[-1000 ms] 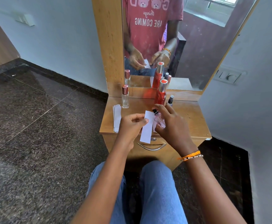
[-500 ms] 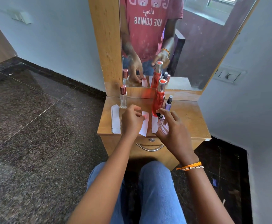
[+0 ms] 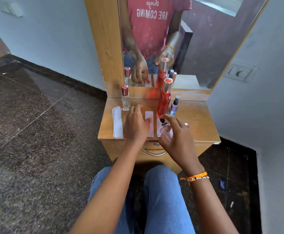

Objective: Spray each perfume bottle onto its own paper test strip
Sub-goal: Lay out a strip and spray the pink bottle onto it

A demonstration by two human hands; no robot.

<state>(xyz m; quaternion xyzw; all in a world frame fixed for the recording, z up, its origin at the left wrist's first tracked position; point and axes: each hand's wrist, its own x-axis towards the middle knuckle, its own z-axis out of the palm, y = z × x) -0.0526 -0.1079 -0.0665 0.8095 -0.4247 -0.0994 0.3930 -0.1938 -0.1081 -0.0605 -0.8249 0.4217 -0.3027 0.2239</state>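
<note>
**Pink bottle up, fresh strip laid near front edge**

A seated person works at a small wooden worktop [image 3: 197, 119] below a mirror [image 3: 205, 39]. The right hand [image 3: 180, 141] is curled round a small pink perfume bottle [image 3: 166, 132], held tilted just above the worktop's front edge, w/ the index finger resting on the black spray head. The left hand [image 3: 136, 122] lies flat, fingers straight and loosely spread, its thumb tip touching a white paper test strip [image 3: 149, 124] that lies lengthwise near the front edge, about mid-worktop. A second strip [image 3: 158, 129] lies just beside it to the right, partly hidden by the pink bottle.

A stack of spare strips [image 3: 118, 123] sits at the front-left corner. Toward the back edge stand a clear bottle w/ rose cap [image 3: 125, 97] at left, a tall red bottle [image 3: 164, 98] near the middle and a small purple bottle [image 3: 174, 106] just right of it. A pink cap [image 3: 186, 126] lies on the worktop behind the right hand.

Judged step: one strip done and set down, pink bottle in hand. Next move prob. calls for recapping the pink bottle and parking it, then taking a fresh strip from the stack and another bottle, w/o clipping the tall red one, which stands close to the right hand. Which strips are wet: can't tell.
</note>
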